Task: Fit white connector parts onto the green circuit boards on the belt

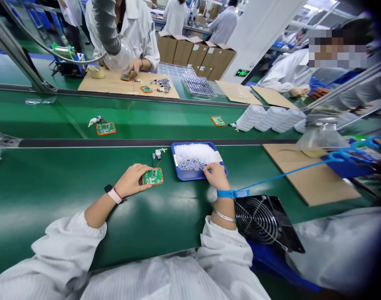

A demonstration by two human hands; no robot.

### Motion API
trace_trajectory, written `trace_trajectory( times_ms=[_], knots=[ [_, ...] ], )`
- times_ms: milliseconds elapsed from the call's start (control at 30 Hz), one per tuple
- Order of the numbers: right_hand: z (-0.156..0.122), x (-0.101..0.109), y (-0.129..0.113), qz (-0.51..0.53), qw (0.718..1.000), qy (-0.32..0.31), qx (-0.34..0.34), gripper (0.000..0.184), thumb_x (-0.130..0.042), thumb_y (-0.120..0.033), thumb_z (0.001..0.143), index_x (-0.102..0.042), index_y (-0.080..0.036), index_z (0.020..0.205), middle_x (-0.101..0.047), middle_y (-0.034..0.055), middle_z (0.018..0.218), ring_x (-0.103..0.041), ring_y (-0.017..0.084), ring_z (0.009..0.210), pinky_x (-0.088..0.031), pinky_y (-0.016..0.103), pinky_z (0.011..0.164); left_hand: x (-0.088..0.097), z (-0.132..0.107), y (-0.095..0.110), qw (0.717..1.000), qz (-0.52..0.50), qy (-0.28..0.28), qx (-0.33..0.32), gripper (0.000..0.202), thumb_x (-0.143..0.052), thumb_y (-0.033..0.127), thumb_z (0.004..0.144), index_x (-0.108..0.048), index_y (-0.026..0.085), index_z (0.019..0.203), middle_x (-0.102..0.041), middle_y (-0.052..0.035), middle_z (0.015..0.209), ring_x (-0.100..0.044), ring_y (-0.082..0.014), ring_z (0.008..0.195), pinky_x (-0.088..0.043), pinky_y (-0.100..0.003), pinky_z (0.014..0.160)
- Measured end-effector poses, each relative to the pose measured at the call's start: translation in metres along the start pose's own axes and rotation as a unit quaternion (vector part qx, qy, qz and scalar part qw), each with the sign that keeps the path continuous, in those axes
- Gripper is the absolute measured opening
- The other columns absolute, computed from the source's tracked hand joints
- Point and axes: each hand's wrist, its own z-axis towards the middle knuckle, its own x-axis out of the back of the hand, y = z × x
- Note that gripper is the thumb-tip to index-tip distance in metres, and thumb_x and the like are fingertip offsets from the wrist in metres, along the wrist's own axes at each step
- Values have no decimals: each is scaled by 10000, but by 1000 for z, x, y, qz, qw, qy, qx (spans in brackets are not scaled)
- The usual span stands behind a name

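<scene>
My left hand [131, 180] rests on the green bench with its fingers curled round the left edge of a small green circuit board in an orange frame [153, 176]. Thin wires run from the board to a small white part [158, 153] behind it. My right hand [214, 175] reaches into the near right corner of a blue tray [181, 174] filled with tiny white parts [194, 156]; its fingertips are pinched among them, and what they hold is too small to see. A blue strap [230, 193] circles that wrist.
A black fan [262, 221] lies by my right wrist, a cardboard sheet [309, 175] to its right. On the conveyor belt lie two more boards [106, 128] [218, 121] and stacked white trays [270, 118]. Co-workers in white coats work across the belt.
</scene>
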Motion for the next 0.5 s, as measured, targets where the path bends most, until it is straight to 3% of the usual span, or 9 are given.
trace_trajectory(
  times_ms=[100, 200, 300, 367, 500],
  knots=[
    [-1, 8, -19, 21, 1000, 20, 8, 151, -517, -232, 717, -533, -195, 571, -574, 95, 789, -517, 240, 823, -391, 414, 817, 0, -9, 3, 1000, -5, -13, 0, 551, -661, 459, 739, -513, 231, 1218, -597, -86, 1162, -517, -273, 1077, -392, -404, 908],
    [-9, 8, -68, 132, 985, 34, 103, 133, -504, -235, 773, -539, -205, 649, -557, 95, 875, -521, 245, 905, -393, 431, 865, -2, -9, 8, 999, -33, 0, 12, 521, -672, 473, 728, -553, 231, 1175, -601, -82, 1156, -525, -265, 1075, -393, -407, 921],
    [-25, -6, -128, 262, 944, -30, 198, 124, -488, -225, 822, -531, -219, 706, -540, 80, 960, -520, 219, 968, -409, 404, 884, -6, 0, 16, 993, -101, 55, 33, 252, -574, 366, 834, -630, 220, 1033, -653, -62, 1062, -564, -219, 1023, -414, -374, 913],
    [-36, -21, -157, 307, 924, -74, 216, 114, -479, -213, 830, -527, -214, 727, -526, 77, 962, -517, 210, 973, -417, 393, 883, -8, 6, 20, 986, -137, 86, 51, 172, -525, 300, 866, -663, 208, 912, -683, -50, 968, -592, -196, 952, -437, -355, 880],
    [-45, -41, -170, 330, 916, -100, 205, 108, -470, -208, 836, -527, -204, 745, -515, 75, 964, -509, 200, 969, -415, 384, 885, -12, 11, 21, 980, -155, 94, 84, 156, -542, 248, 841, -675, 198, 779, -702, -32, 853, -611, -181, 841, -463, -336, 809]
  ],
)
